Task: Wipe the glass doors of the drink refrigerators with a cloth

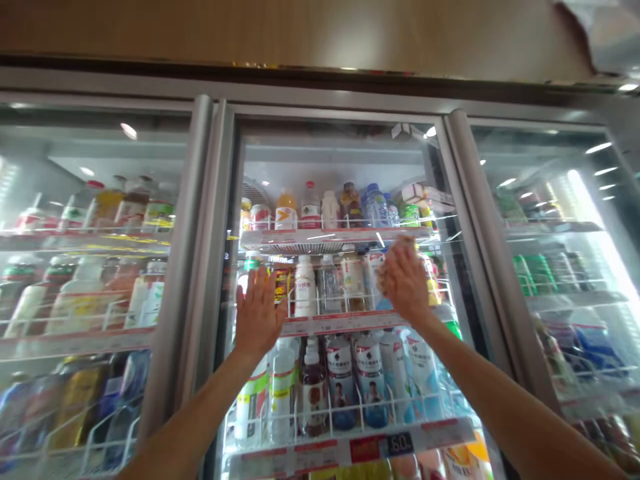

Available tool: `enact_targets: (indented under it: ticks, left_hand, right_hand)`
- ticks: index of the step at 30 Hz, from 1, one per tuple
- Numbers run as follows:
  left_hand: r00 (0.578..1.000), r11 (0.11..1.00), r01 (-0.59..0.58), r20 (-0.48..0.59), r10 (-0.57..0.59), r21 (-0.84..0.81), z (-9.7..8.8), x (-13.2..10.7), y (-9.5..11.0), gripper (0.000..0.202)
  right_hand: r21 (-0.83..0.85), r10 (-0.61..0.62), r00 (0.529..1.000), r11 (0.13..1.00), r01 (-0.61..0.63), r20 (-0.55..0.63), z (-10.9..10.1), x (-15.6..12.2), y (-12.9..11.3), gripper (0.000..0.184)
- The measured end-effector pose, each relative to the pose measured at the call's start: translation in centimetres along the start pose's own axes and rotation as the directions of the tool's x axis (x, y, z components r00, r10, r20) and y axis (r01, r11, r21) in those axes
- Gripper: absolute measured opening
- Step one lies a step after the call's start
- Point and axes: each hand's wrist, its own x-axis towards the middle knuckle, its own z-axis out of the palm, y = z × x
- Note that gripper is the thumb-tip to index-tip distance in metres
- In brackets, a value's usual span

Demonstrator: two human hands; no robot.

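Observation:
A drinks cooler stands in front of me with its middle section's shelves of bottles exposed. My left hand (259, 312) is raised flat with fingers stretched upward, at the level of the second shelf (345, 323), near its left end. My right hand (404, 280) reaches in among the bottles on that second shelf, fingers partly curled and blurred by motion; whether it holds a bottle I cannot make out. White and clear bottles (305, 287) stand between the two hands. Taller white-and-blue bottles (371, 380) fill the shelf below.
The top shelf (330, 239) holds orange, clear and brown bottles. A closed glass door (90, 280) on the left and another (565, 267) on the right show more drinks behind them. Metal door frames (193, 267) flank the middle section. A wooden panel (300, 30) runs overhead.

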Motion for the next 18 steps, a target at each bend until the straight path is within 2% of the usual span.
enact_targets:
  ticks: [1,2,3,4,5,7,8,9,10,11,12,13,14,16,18]
  left_hand:
    - [1.0,1.0,-0.023,0.006,0.023,0.004,0.0,-0.9,0.1,0.056]
    - [0.999,0.999,-0.045,0.011,0.045,0.012,-0.1,-1.8,0.2,0.056]
    - [0.998,0.998,-0.063,0.014,0.063,0.022,-0.1,-2.7,0.2,0.056]
    - [0.997,0.996,-0.078,0.016,0.077,0.034,-0.3,-3.4,0.2,0.056]
    - [0.996,0.995,-0.091,0.02,0.09,0.046,-0.4,-4.1,0.1,0.056]
    - [0.993,0.992,-0.11,0.039,0.107,0.067,-0.9,-5.2,-0.2,0.054]
    - [0.993,0.991,-0.113,0.055,0.109,0.076,-1.1,-5.8,-0.4,0.054]
    - [0.992,0.991,-0.11,0.072,0.104,0.081,-1.4,-6.4,-0.6,0.054]
    - [0.991,0.991,-0.102,0.091,0.094,0.082,-1.6,-7.1,-0.8,0.054]
    - [0.991,0.993,-0.089,0.107,0.081,0.078,-1.9,-7.8,-1.0,0.055]
    - [0.991,0.995,-0.076,0.119,0.068,0.068,-2.1,-8.6,-1.2,0.056]
    - [0.99,0.997,-0.064,0.13,0.057,0.051,-2.3,-9.5,-1.3,0.057]
    - [0.989,0.998,-0.056,0.139,0.051,0.032,-2.6,-10.5,-1.3,0.058]
    - [0.988,0.999,-0.044,0.149,0.045,-0.012,-3.4,-12.6,-1.4,0.058]
    - [0.988,0.997,-0.047,0.145,0.055,-0.063,-4.6,-14.5,-1.5,0.057]
  right_hand:
    - [-0.021,0.122,0.991,0.992,-0.123,-0.049,0.2,0.4,-0.1,0.047]
    - [-0.024,0.171,0.983,0.985,-0.173,-0.067,0.4,0.7,-0.7,0.047]
    - [-0.014,0.141,0.989,0.99,-0.142,-0.051,0.8,0.9,-1.7,0.046]
    - [0.013,0.043,0.999,0.999,-0.042,-0.011,1.1,0.8,-3.1,0.046]
    - [0.057,-0.106,0.993,0.993,0.103,0.043,1.3,0.7,-4.7,0.045]
    - [0.164,-0.398,0.909,0.912,0.377,0.124,1.4,0.7,-7.7,0.043]
    - [0.19,-0.459,0.878,0.882,0.432,0.133,1.3,1.0,-8.6,0.043]
    - [0.19,-0.451,0.883,0.885,0.424,0.129,1.2,1.8,-9.2,0.042]
    - [0.174,-0.391,0.913,0.913,0.369,0.115,1.3,2.9,-9.4,0.042]
    - [0.131,-0.244,0.966,0.964,0.232,0.087,1.4,4.2,-9.5,0.042]
    - [0.128,-0.16,0.985,0.98,0.152,0.061,1.7,5.4,-9.6,0.045]
    - [0.13,-0.132,0.99,0.984,0.126,0.042,2.0,6.3,-9.9,0.046]
    - [0.143,-0.153,0.988,0.979,0.147,0.035,2.4,6.7,-10.5,0.047]
    - [0.196,-0.314,0.948,0.934,0.299,0.048,3.0,5.4,-12.7,0.045]
    - [0.271,-0.528,0.847,0.826,0.495,0.064,3.0,2.1,-15.5,0.04]
